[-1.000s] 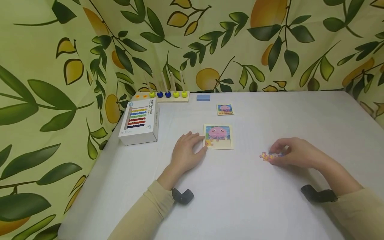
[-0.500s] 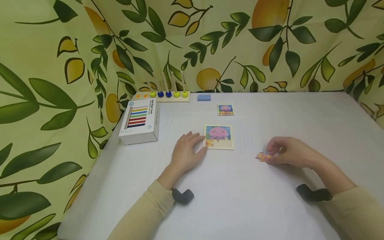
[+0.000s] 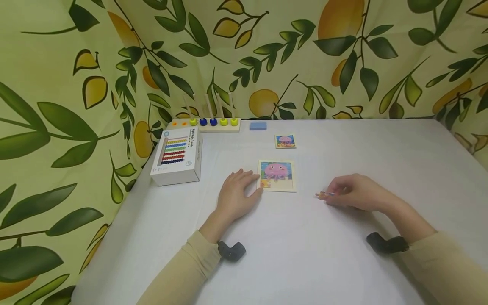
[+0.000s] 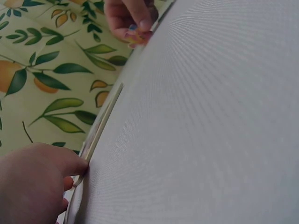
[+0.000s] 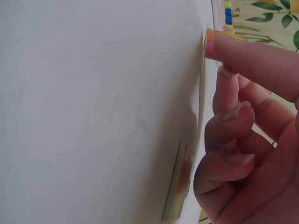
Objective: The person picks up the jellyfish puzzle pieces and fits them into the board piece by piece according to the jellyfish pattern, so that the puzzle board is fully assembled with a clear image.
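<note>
In the head view, a square puzzle board (image 3: 278,187) shows a pink jellyfish, with bare wood along part of its lower strip. My left hand (image 3: 237,194) rests at its left side, the thumb by the lower corner and fingertips at the edge. From the left wrist, the left thumb (image 4: 70,161) touches the board's edge (image 4: 103,122). To the board's right, my right hand (image 3: 356,192) pinches a small orange and pink puzzle piece (image 3: 322,195) between thumb and fingers, close above the table. The right wrist view shows that puzzle piece (image 5: 211,45) at the fingertips, its far part hidden.
Behind the board lies a smaller jellyfish picture (image 3: 285,141). A blue block (image 3: 258,126) and a peg abacus (image 3: 219,126) stand at the back, a white box (image 3: 177,156) at left. A flat thing (image 5: 176,191) lies beyond the right hand, its kind unclear.
My right hand has moved left towards the board with the pinched puzzle piece, which now appears tilted more edge-on. My left hand has stayed in place at the board.
</note>
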Demonstrator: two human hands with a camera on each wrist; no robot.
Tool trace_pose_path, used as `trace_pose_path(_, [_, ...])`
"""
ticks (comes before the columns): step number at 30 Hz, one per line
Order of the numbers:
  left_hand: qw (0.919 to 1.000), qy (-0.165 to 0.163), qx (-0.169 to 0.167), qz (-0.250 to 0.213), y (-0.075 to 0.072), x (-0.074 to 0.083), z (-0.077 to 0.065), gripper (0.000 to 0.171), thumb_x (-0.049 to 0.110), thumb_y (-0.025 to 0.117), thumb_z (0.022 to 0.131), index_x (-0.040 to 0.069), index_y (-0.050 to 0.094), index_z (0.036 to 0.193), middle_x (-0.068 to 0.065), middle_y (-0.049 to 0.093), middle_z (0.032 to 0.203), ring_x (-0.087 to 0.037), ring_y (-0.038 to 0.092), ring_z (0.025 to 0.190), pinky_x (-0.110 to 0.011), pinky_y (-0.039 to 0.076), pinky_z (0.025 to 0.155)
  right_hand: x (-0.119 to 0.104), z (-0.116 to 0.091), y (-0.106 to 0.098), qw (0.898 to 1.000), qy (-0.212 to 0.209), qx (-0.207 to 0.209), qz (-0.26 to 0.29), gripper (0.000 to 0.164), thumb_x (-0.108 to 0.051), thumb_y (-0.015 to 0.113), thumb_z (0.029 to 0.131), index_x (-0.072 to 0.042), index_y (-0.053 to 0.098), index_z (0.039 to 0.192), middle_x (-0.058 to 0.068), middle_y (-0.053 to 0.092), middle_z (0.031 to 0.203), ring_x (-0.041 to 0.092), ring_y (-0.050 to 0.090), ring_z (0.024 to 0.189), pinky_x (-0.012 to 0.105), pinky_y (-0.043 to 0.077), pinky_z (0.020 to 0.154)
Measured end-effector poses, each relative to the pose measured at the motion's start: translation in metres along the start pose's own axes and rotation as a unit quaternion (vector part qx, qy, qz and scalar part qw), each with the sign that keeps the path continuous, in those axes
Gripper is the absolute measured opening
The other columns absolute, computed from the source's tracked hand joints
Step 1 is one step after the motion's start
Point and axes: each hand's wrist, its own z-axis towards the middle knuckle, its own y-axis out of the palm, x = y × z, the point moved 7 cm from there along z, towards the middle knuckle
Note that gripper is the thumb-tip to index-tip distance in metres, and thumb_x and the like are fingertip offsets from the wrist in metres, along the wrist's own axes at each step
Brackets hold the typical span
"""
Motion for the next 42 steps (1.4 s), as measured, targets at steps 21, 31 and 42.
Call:
trace_pose_path(21, [1.0000, -0.001, -0.004, -0.004, 0.001, 0.000, -0.001, 0.043, 0.036, 0.070, 0.095, 0.017, 0.069, 0.134, -0.004, 0.060, 0.144, -0.027, 0.040, 0.146, -0.040, 0.020, 0.125, -0.025, 0.015, 0.008, 0.999, 0.013, 0.015, 0.044, 0.011, -0.032, 0.081, 0.088, -0.026, 0.079, 0.097, -0.003, 0.071, 0.097, 0.023, 0.057, 0.081, 0.034, 0.050, 0.066])
trace_pose_path(31, [1.0000, 0.000, -0.001, -0.003, 0.000, -0.001, -0.001, 0.043, 0.036, 0.070, 0.095, 0.017, 0.069, 0.134, -0.005, 0.061, 0.144, -0.027, 0.041, 0.146, -0.041, 0.021, 0.125, -0.034, 0.022, 0.014, 0.997, 0.025, 0.001, 0.069, 0.015, -0.035, 0.081, 0.088, -0.025, 0.080, 0.098, -0.001, 0.071, 0.098, 0.022, 0.061, 0.081, 0.034, 0.053, 0.068])
trace_pose_path(42, [1.0000, 0.001, 0.001, -0.002, 0.001, 0.000, 0.000, 0.043, 0.036, 0.070, 0.095, 0.017, 0.069, 0.134, -0.004, 0.061, 0.144, -0.027, 0.041, 0.146, -0.041, 0.021, 0.125, -0.045, 0.030, 0.019, 0.998, 0.018, -0.001, 0.065, 0.020, -0.038, 0.078, 0.091, -0.023, 0.079, 0.104, 0.001, 0.068, 0.086, 0.022, 0.059, 0.070, 0.034, 0.049, 0.060])
